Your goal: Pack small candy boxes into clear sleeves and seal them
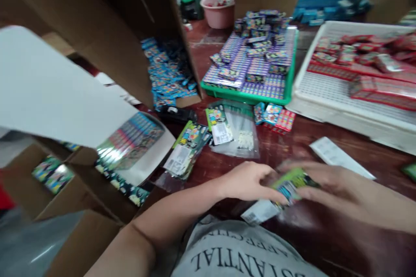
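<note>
"What does the head view show at the hands?"

"A green printed packet (295,179), low and right of centre, between both hands. The left hand (247,180) pinches it, thumb on the near face; the right hand (338,186) grips its other side, though blur hides the fingertips."

"And the pale piece (260,212)?"

"It juts toward half past seven from the packet. Whether they are joined, I can't tell."

"How will the packet handle?"

"Light, I'd judge, fairly stiff if it's card, and slippery if the glossy look is plastic film. Hold it by opposite edges, thumbs flat; a hard squeeze in the middle could crease it."

"What's around it?"

"Counting from the packet, twelve away from the wearer: a stack of printed cards (186,151) between nine and ten, a clear bag (251,149) between ten and eleven, a green tray (290,80) just short of twelve, a white strip (342,159) at two."
</note>
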The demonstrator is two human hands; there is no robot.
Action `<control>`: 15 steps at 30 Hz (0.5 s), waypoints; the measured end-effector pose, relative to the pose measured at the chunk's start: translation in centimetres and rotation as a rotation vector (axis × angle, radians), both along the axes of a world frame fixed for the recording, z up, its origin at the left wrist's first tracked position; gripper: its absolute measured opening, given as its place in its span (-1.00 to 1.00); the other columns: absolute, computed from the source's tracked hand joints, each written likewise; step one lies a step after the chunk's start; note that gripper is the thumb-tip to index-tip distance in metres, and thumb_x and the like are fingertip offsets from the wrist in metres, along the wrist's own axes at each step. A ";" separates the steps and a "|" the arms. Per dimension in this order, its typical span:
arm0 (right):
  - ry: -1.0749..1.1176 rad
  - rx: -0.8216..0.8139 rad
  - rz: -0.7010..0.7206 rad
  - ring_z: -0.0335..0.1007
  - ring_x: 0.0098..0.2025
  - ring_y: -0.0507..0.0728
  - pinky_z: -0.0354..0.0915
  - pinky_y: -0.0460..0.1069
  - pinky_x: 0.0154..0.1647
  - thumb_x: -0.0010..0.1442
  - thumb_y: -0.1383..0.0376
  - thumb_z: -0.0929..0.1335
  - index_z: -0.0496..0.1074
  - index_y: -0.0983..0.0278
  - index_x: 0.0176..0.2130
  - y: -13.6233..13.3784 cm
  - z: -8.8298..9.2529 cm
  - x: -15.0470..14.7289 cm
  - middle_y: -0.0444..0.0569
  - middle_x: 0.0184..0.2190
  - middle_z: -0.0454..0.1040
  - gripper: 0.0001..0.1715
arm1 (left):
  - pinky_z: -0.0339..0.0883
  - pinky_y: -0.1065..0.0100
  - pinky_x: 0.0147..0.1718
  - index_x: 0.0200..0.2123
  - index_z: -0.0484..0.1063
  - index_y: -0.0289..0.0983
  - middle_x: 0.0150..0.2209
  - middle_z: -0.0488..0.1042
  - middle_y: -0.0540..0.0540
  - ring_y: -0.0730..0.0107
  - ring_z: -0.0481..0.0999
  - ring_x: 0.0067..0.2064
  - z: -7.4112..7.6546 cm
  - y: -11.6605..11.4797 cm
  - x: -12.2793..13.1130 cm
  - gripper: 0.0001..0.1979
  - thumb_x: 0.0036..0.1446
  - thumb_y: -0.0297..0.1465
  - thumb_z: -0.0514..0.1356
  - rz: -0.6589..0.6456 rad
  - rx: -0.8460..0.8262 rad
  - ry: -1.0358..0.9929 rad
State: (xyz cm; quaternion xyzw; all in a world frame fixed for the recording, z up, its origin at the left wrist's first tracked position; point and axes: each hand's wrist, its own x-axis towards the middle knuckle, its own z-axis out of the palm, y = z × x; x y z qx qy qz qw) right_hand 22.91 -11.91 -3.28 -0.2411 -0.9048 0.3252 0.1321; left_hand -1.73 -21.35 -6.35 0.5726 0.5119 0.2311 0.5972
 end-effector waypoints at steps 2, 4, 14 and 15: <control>0.023 -0.057 -0.176 0.52 0.08 0.26 0.43 0.22 0.17 0.35 0.04 0.35 0.55 0.00 -0.01 -0.6 0.6 -0.9 -0.01 0.01 0.58 -0.71 | 0.46 0.30 -0.19 -0.11 0.61 -0.29 -0.17 0.66 -0.14 0.17 0.63 -0.15 -0.9 0.1 0.4 -0.61 0.12 -0.12 0.36 0.193 0.036 -0.090; 0.146 -0.119 -0.483 0.53 0.06 0.25 0.43 0.22 0.12 0.35 0.02 0.33 0.42 0.08 0.14 -1.9 -0.6 -2.0 0.04 0.03 0.57 -0.57 | 0.47 0.27 -0.12 -0.06 0.59 -0.29 -0.11 0.66 -0.16 0.18 0.63 -0.10 -1.9 0.1 1.1 -0.66 0.21 -0.19 0.30 0.369 0.074 -0.210; -0.216 -0.218 -0.837 0.61 -0.30 0.32 0.31 0.05 -0.34 0.47 0.05 0.07 0.38 0.26 -0.04 -6.7 -9.0 -5.2 0.13 -0.30 0.64 -0.52 | 0.45 0.31 -0.20 -0.07 0.53 -0.34 -0.16 0.65 -0.17 0.18 0.60 -0.16 -6.4 -0.5 4.5 -0.65 0.27 -0.17 0.24 0.587 0.061 -0.034; -0.223 -0.232 -0.807 0.62 -0.30 0.30 0.31 0.04 -0.34 0.47 0.05 0.10 0.40 0.24 -0.05 -6.3 -9.1 -5.0 0.11 -0.31 0.64 -0.55 | 0.45 0.30 -0.20 -0.06 0.53 -0.34 -0.14 0.65 -0.19 0.17 0.61 -0.15 -6.5 -0.6 4.2 -0.63 0.28 -0.15 0.22 0.568 0.035 -0.045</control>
